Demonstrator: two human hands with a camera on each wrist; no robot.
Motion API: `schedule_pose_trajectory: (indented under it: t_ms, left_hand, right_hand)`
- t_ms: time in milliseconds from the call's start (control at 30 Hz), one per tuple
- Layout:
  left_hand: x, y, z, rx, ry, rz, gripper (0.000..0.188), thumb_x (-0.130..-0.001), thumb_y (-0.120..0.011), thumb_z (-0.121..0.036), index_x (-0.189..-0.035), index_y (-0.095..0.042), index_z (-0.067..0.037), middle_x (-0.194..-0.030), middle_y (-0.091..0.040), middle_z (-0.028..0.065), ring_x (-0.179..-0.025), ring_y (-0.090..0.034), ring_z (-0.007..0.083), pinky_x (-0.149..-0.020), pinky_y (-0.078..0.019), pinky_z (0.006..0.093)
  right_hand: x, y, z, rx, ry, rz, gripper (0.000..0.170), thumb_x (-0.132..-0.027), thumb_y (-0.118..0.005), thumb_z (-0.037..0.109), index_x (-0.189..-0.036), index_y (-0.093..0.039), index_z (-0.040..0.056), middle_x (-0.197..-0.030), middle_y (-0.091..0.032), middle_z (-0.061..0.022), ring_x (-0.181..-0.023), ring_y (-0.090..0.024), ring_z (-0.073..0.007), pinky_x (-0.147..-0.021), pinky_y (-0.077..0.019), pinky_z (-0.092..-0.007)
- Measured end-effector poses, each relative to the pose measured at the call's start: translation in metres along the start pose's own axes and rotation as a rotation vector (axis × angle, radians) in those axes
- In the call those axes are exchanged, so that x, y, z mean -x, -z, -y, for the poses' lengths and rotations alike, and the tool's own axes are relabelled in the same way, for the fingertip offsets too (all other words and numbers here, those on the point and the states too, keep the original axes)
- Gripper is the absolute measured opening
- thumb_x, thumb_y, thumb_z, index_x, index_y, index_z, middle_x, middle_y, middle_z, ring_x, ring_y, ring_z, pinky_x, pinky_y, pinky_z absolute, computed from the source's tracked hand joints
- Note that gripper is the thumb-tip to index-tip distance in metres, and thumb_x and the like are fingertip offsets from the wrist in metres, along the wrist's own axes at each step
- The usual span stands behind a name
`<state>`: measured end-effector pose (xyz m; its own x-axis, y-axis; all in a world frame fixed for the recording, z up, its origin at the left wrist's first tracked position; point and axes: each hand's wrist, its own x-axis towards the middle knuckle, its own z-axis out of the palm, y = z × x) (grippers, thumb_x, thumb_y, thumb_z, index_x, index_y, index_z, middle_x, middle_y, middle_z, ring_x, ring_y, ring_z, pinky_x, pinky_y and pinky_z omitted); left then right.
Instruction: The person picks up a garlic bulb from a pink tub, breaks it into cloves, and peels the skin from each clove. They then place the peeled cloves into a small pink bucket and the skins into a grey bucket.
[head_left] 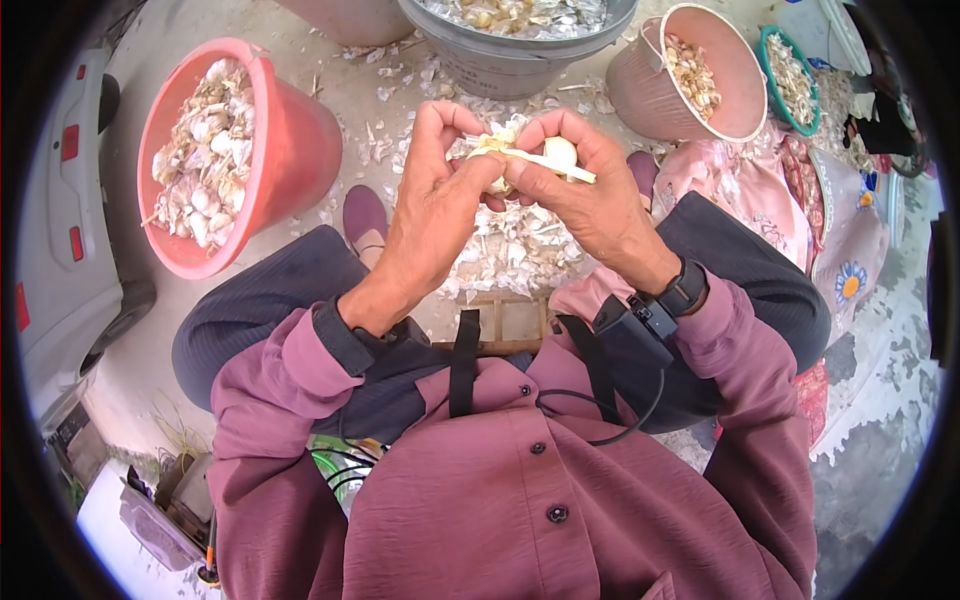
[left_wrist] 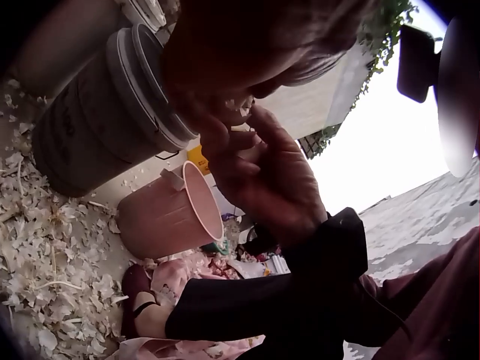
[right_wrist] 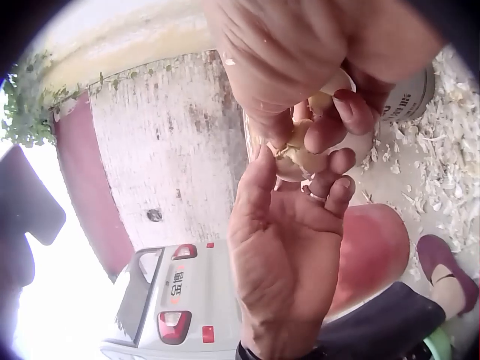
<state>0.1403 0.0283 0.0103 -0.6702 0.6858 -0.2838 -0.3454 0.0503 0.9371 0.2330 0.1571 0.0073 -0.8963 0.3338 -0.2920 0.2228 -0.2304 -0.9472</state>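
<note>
The garlic bulb (head_left: 497,152) is between the fingertips of both hands, in front of the torso; the left hand (head_left: 432,215) and the right hand (head_left: 598,195) both pinch it with curled fingers, a pale clove (head_left: 560,152) by the right fingers. The right wrist view shows a weathered wall (right_wrist: 165,142) and the car's rear (right_wrist: 199,300) with its plate; the head view shows only part of that car. Left of the hands, a red bucket (head_left: 308,150) holds garlic bulbs (head_left: 212,150); beyond them, a grey bucket (head_left: 505,68) holds garlic pieces or skins, which I cannot tell; to their right, a pink bucket (head_left: 640,95) holds garlic pieces (head_left: 690,75)
</note>
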Motion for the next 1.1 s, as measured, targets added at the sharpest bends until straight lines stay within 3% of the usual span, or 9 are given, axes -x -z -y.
schedule_pose_trajectory:
  t_ms: [67, 133, 367, 467, 567, 633, 867, 933, 1100]
  left_hand:
    - [0.000, 0.001, 0.004, 0.059, 0.005, -0.098, 0.023, -0.090, -0.057, -0.015, -0.106, -0.046, -0.004, -0.094, -0.054, 0.0057, -0.073, -0.055, 0.0094, -0.060, -0.0463, 0.0239]
    - [0.000, 0.003, 0.005, -0.003, 0.124, 0.020, 0.022, -0.091, -0.055, -0.013, -0.109, -0.045, -0.006, -0.101, -0.055, 0.0045, -0.087, -0.052, 0.0085, -0.067, -0.0439, 0.0250]
    - [-0.002, 0.006, 0.005, 0.133, 0.206, 0.021, 0.018, -0.092, -0.055, -0.013, -0.107, -0.048, -0.005, -0.097, -0.059, 0.0061, -0.084, -0.054, 0.0100, -0.066, -0.0434, 0.0256]
    - [-0.006, 0.018, 0.006, 0.288, 0.286, 0.102, 0.017, -0.092, -0.055, -0.012, -0.105, -0.050, -0.004, -0.097, -0.060, 0.0069, -0.081, -0.056, 0.0122, -0.064, -0.0436, 0.0264]
    - [-0.007, 0.019, -0.002, 0.298, 0.274, 0.156, 0.015, -0.093, -0.051, -0.012, -0.105, -0.050, -0.003, -0.098, -0.060, 0.0081, -0.077, -0.057, 0.0139, -0.063, -0.0435, 0.0266]
    - [-0.008, 0.022, -0.006, 0.523, 0.317, 0.144, 0.016, -0.095, -0.047, -0.014, -0.106, -0.050, -0.003, -0.097, -0.060, 0.0077, -0.074, -0.056, 0.0136, -0.062, -0.0431, 0.0264]
    - [-0.014, 0.034, -0.002, 0.476, 0.214, 0.125, 0.015, -0.094, -0.046, -0.019, -0.101, -0.049, -0.005, -0.086, -0.057, 0.0043, -0.068, -0.054, 0.0097, -0.058, -0.0408, 0.0239]
    - [-0.011, 0.028, -0.004, 0.264, 0.240, -0.101, 0.015, -0.092, -0.052, -0.020, -0.101, -0.050, -0.008, -0.083, -0.055, 0.0004, -0.068, -0.051, 0.0071, -0.059, -0.0398, 0.0238]
    - [-0.005, 0.020, -0.011, 0.066, 0.194, 0.031, 0.024, -0.085, -0.060, -0.010, -0.108, -0.051, -0.007, -0.088, -0.054, -0.0012, -0.077, -0.051, 0.0074, -0.069, -0.0408, 0.0247]
  right_hand:
    - [0.000, 0.000, -0.005, 0.058, 0.050, 0.029, 0.020, -0.086, -0.069, 0.015, -0.096, -0.056, 0.0039, -0.078, -0.058, 0.0016, -0.069, -0.055, -0.0041, -0.057, -0.0431, -0.0191]
    - [0.002, 0.000, -0.005, 0.072, 0.046, -0.003, 0.020, -0.085, -0.069, 0.014, -0.096, -0.055, 0.0037, -0.078, -0.058, 0.0016, -0.069, -0.054, -0.0037, -0.058, -0.0438, -0.0195]
    - [0.001, 0.004, -0.007, 0.101, 0.032, 0.030, 0.022, -0.085, -0.070, 0.014, -0.097, -0.055, 0.0033, -0.082, -0.059, 0.0008, -0.074, -0.055, -0.0038, -0.061, -0.0450, -0.0197]
    - [0.001, 0.005, -0.007, 0.180, 0.165, 0.047, 0.021, -0.085, -0.070, 0.013, -0.098, -0.055, 0.0030, -0.085, -0.059, 0.0005, -0.079, -0.056, -0.0039, -0.064, -0.0459, -0.0201]
    - [0.000, 0.008, 0.008, 0.017, 0.090, 0.064, 0.023, -0.088, -0.067, 0.016, -0.104, -0.057, 0.0030, -0.090, -0.061, -0.0004, -0.083, -0.057, -0.0044, -0.066, -0.0454, -0.0198]
    - [-0.003, 0.017, 0.018, -0.102, -0.059, 0.222, 0.027, -0.090, -0.064, 0.017, -0.112, -0.057, 0.0027, -0.095, -0.062, -0.0022, -0.082, -0.058, -0.0056, -0.064, -0.0446, -0.0191]
    - [-0.004, 0.010, 0.023, -0.213, -0.061, 0.205, 0.025, -0.093, -0.059, 0.020, -0.109, -0.058, 0.0015, -0.095, -0.063, -0.0061, -0.078, -0.060, -0.0080, -0.060, -0.0444, -0.0201]
    - [-0.005, 0.011, 0.026, -0.178, -0.068, 0.179, 0.023, -0.093, -0.060, 0.021, -0.105, -0.058, 0.0021, -0.093, -0.063, -0.0058, -0.072, -0.058, -0.0072, -0.058, -0.0437, -0.0198]
    - [-0.008, 0.016, 0.020, -0.234, -0.156, 0.113, 0.021, -0.090, -0.064, 0.021, -0.102, -0.059, 0.0048, -0.085, -0.060, -0.0021, -0.065, -0.050, -0.0041, -0.056, -0.0388, -0.0184]
